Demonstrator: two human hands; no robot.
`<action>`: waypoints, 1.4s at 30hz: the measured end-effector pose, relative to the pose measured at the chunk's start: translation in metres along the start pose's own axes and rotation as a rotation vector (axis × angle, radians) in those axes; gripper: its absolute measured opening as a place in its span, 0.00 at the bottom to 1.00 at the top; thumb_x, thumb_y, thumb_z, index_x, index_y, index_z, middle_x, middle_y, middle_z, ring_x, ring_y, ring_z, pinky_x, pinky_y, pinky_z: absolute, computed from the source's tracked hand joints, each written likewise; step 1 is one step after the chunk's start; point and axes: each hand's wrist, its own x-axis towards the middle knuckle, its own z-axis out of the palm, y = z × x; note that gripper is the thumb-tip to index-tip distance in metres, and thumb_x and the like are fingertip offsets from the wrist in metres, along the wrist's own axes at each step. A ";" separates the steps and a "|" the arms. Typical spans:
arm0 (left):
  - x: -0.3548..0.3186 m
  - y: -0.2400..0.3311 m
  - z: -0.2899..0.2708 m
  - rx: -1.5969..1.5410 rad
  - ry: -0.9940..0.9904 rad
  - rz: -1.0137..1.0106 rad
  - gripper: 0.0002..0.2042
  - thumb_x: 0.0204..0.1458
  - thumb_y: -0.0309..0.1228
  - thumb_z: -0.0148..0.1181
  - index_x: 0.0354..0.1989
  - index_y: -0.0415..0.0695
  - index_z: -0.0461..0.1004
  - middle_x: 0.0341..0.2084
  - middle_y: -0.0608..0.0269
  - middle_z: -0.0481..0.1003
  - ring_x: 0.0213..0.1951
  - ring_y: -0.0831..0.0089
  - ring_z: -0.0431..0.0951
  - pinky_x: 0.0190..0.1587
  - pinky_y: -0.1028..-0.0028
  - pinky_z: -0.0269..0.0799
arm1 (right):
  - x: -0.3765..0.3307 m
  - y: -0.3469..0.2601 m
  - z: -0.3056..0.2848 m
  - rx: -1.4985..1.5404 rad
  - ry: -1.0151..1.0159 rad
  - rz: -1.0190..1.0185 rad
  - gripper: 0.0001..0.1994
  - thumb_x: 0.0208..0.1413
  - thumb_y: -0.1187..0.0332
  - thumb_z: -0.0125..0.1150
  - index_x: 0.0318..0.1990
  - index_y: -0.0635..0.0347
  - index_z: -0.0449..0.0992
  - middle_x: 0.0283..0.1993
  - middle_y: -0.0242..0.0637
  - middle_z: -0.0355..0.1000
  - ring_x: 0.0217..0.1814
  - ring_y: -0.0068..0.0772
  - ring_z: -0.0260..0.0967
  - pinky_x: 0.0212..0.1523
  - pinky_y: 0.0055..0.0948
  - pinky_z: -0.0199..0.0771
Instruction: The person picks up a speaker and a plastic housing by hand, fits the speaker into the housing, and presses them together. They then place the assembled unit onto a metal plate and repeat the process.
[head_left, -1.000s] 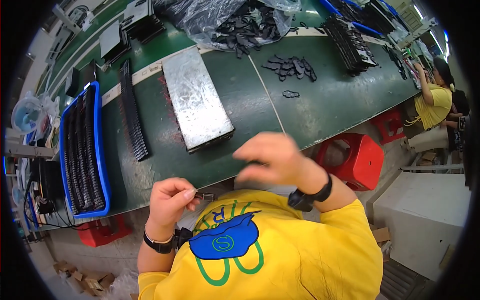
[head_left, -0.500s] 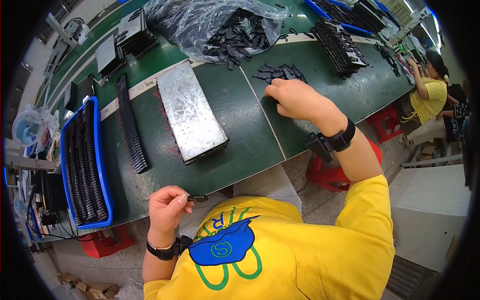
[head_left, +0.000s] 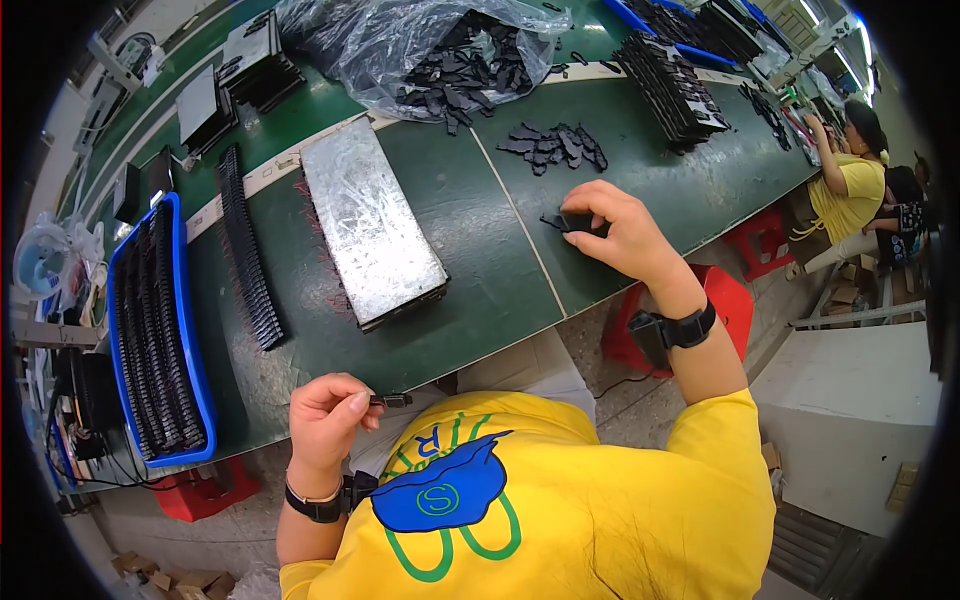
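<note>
Near the table's front edge, my left hand [head_left: 328, 418] pinches a small black rectangular part [head_left: 393, 400] between thumb and fingers. My right hand [head_left: 622, 232] is over the green table, thumb and fingers closed on a thin black plastic piece [head_left: 572, 222]. Just beyond it lies a loose pile of similar flat black pieces [head_left: 556, 146]. Between my hands and farther back sits a silver metal plate [head_left: 370, 215], with dark layers under it and thin red wires along its left side.
Left of the plate are a long black strip of parts [head_left: 248, 250] and a blue tray [head_left: 212, 425] of such strips. Behind lies a clear plastic bag [head_left: 345, 62] of black pieces. Stacked dark plates [head_left: 665, 95] stand back right. A person in yellow [head_left: 855, 185] works far right.
My right hand has come back from the pile toward me, now with a black piece in its fingers. My left hand keeps its part, almost still. The view has shifted slightly.
</note>
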 end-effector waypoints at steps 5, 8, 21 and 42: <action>-0.002 0.001 0.001 0.029 0.030 -0.014 0.03 0.52 0.22 0.56 0.31 0.35 0.74 0.24 0.57 0.76 0.22 0.75 0.75 0.26 0.79 0.73 | 0.008 -0.001 -0.004 -0.202 -0.152 0.079 0.10 0.40 0.75 0.64 0.33 0.64 0.75 0.34 0.40 0.70 0.30 0.33 0.69 0.31 0.27 0.70; -0.003 0.003 0.005 0.058 0.079 -0.058 0.03 0.52 0.23 0.57 0.31 0.36 0.74 0.24 0.57 0.76 0.22 0.76 0.75 0.25 0.79 0.72 | 0.024 -0.001 -0.006 -0.334 -0.246 0.024 0.10 0.39 0.75 0.63 0.33 0.64 0.76 0.33 0.42 0.70 0.29 0.35 0.69 0.31 0.28 0.70; 0.000 0.009 0.010 -0.045 0.197 -0.125 0.04 0.54 0.26 0.56 0.32 0.38 0.74 0.22 0.59 0.77 0.19 0.79 0.74 0.21 0.81 0.70 | -0.034 -0.072 0.054 0.385 0.092 0.034 0.12 0.44 0.82 0.59 0.39 0.67 0.73 0.36 0.35 0.74 0.34 0.24 0.69 0.36 0.24 0.70; -0.011 0.004 0.022 0.004 0.137 -0.105 0.07 0.56 0.29 0.56 0.35 0.38 0.76 0.24 0.63 0.77 0.23 0.82 0.75 0.26 0.82 0.72 | -0.028 -0.154 0.108 -0.013 -0.134 -0.520 0.15 0.38 0.79 0.66 0.37 0.68 0.73 0.35 0.45 0.74 0.34 0.44 0.74 0.33 0.34 0.76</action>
